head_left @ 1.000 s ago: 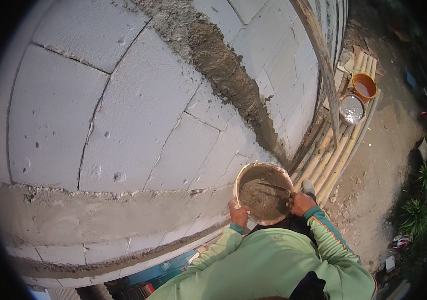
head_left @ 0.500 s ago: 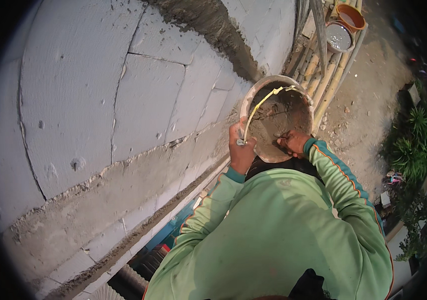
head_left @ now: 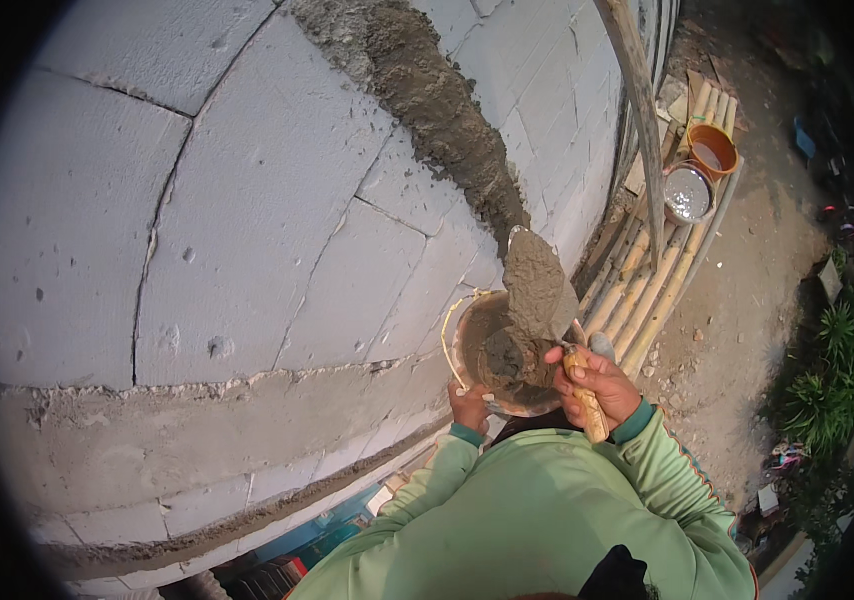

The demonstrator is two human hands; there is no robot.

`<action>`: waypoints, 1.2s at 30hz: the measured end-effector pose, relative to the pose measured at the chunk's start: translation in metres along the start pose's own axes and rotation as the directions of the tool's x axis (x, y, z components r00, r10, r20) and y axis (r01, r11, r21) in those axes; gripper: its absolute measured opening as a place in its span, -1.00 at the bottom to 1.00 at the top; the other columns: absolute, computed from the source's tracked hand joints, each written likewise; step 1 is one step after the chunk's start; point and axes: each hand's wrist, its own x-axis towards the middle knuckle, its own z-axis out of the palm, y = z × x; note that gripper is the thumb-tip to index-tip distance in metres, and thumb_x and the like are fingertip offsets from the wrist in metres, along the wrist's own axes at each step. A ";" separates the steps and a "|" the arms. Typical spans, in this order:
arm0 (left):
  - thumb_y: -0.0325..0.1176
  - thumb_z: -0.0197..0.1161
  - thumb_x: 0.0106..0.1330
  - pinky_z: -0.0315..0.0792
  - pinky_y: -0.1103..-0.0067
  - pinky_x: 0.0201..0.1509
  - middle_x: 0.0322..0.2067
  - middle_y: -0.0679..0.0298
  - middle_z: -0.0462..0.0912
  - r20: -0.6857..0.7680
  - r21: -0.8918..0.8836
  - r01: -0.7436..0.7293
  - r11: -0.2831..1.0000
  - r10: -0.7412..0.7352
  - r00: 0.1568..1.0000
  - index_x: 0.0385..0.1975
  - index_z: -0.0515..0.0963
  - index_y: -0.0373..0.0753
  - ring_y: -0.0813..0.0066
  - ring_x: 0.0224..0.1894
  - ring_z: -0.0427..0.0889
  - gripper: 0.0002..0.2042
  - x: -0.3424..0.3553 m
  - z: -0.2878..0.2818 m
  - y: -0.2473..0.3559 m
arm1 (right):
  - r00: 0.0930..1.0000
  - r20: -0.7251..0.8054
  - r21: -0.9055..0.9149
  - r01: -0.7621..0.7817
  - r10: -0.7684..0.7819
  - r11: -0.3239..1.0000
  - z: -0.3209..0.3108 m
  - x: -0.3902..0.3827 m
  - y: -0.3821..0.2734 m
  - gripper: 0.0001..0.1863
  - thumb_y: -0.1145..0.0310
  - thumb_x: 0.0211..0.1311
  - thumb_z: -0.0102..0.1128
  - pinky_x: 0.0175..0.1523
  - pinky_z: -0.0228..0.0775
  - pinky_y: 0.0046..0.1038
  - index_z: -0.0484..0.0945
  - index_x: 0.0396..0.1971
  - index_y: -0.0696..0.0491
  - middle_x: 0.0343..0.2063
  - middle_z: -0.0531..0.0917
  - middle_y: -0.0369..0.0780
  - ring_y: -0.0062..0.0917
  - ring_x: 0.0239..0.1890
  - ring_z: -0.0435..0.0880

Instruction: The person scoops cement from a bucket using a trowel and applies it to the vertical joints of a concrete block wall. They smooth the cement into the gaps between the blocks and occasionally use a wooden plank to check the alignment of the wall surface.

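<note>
A trowel loaded with wet grey mortar (head_left: pixel 535 285) is lifted over the bucket, its blade tip near the wall. My right hand (head_left: pixel 602 385) is wrapped round its wooden handle (head_left: pixel 585 400). Below the blade, the mortar bucket (head_left: pixel 467 335) is partly filled with mortar, and its yellow handle (head_left: pixel 449 335) hangs to the left side. My left hand (head_left: pixel 469 408) grips the bucket's near left rim. On the block wall (head_left: pixel 277 230), a thick strip of wet mortar (head_left: pixel 437 110) runs from the top down toward the trowel.
Bamboo poles (head_left: pixel 637 290) form a platform at the right of the wall. On it stand an orange bucket (head_left: pixel 725 135) and a bucket of water (head_left: pixel 687 195). A wooden post (head_left: pixel 637 100) rises beside them. Green plants (head_left: pixel 832 400) border the dirt ground (head_left: pixel 737 270) far right.
My right hand has come up out of the bucket with the trowel, now heaped with mortar. The bucket handle has swung to the left, and the view has shifted.
</note>
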 end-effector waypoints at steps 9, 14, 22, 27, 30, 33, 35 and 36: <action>-0.56 0.30 0.10 0.50 0.16 -0.53 -0.25 0.06 0.55 -0.251 0.133 0.090 0.987 -0.054 0.966 0.09 0.22 -0.10 0.15 -0.40 0.63 -0.44 -0.002 -0.043 -0.013 | 0.243 0.121 0.061 0.966 -0.963 0.251 0.143 0.047 -0.054 -0.36 0.27 0.46 0.11 -0.36 0.54 -0.41 0.03 0.39 0.04 -0.31 0.45 -0.19 -0.50 -0.47 0.53; -0.56 0.30 0.08 0.42 0.35 -0.71 -0.33 0.07 0.55 -0.273 0.126 -0.002 0.992 0.036 0.961 0.10 0.24 -0.14 0.21 -0.51 0.62 -0.43 -0.008 -0.053 -0.030 | -0.363 0.067 -0.221 0.903 -0.930 -0.368 0.160 0.107 -0.086 -0.35 0.34 0.45 0.14 -0.22 0.49 -0.43 0.03 0.39 -0.06 -0.29 0.52 -0.20 -0.55 -0.33 0.48; -0.53 0.25 0.18 0.48 0.32 -0.68 -0.34 0.09 0.58 -0.215 0.112 -0.021 0.993 0.045 0.976 0.11 0.21 -0.17 0.18 -0.46 0.65 -0.49 0.005 -0.066 -0.038 | 0.593 0.431 -0.851 0.518 -0.681 -0.088 0.068 0.157 -0.017 -0.70 0.42 0.14 0.27 -0.19 0.46 -0.27 0.49 -0.12 0.11 -0.38 0.55 -0.02 -0.04 -0.36 0.56; -0.56 0.30 0.11 0.52 0.36 -0.26 -0.27 0.18 0.57 -0.062 0.025 -0.181 0.983 0.182 0.981 -0.05 0.36 -0.17 0.34 -0.25 0.60 -0.60 0.002 -0.023 -0.021 | 0.912 -0.024 -1.000 -0.021 -0.410 0.011 -0.071 0.044 0.024 -0.67 0.35 0.15 0.27 -0.04 0.44 -0.03 0.51 -0.10 0.14 -0.25 0.65 0.10 0.09 -0.16 0.65; -0.64 0.19 0.13 0.52 0.47 -0.15 -0.20 0.17 0.56 0.090 0.112 -0.247 0.962 0.238 0.967 0.00 0.35 -0.22 0.40 -0.19 0.58 -0.59 -0.010 0.010 -0.004 | 0.897 -0.421 -0.856 -0.442 -0.134 -0.267 -0.134 0.025 0.037 -0.61 0.21 0.28 0.23 0.05 0.51 -0.03 0.58 -0.05 0.19 -0.20 0.70 0.14 0.04 -0.07 0.69; -0.71 0.11 0.14 0.53 0.53 0.01 -0.06 0.13 0.56 0.285 0.139 -0.336 0.931 0.287 0.914 0.05 0.35 -0.32 0.44 -0.03 0.58 -0.57 -0.028 0.035 0.027 | 0.848 -0.471 -0.737 -0.529 -0.243 -0.420 -0.163 0.066 0.045 -0.65 0.24 0.36 0.02 -0.02 0.58 -0.04 0.62 -0.09 0.18 -0.25 0.75 0.05 -0.02 -0.14 0.75; -0.69 0.13 0.12 0.54 0.55 -0.05 -0.09 0.16 0.55 0.374 0.190 -0.426 0.884 0.336 0.864 0.04 0.35 -0.31 0.47 -0.08 0.57 -0.57 -0.027 0.046 0.048 | 0.857 -0.388 -0.761 -0.505 -0.338 -0.407 -0.180 0.080 0.062 -0.63 0.25 0.40 -0.07 -0.03 0.59 -0.06 0.61 -0.05 0.17 -0.25 0.75 0.04 -0.03 -0.15 0.75; -0.68 0.13 0.11 0.54 0.55 -0.09 -0.11 0.18 0.54 0.423 0.206 -0.474 0.856 0.359 0.832 0.03 0.35 -0.31 0.48 -0.11 0.57 -0.57 -0.023 0.052 0.057 | 0.887 -0.324 -0.776 -0.448 -0.329 -0.444 -0.186 0.076 0.072 -0.63 0.25 0.40 -0.09 -0.03 0.60 -0.07 0.60 -0.04 0.17 -0.25 0.75 0.03 -0.03 -0.15 0.75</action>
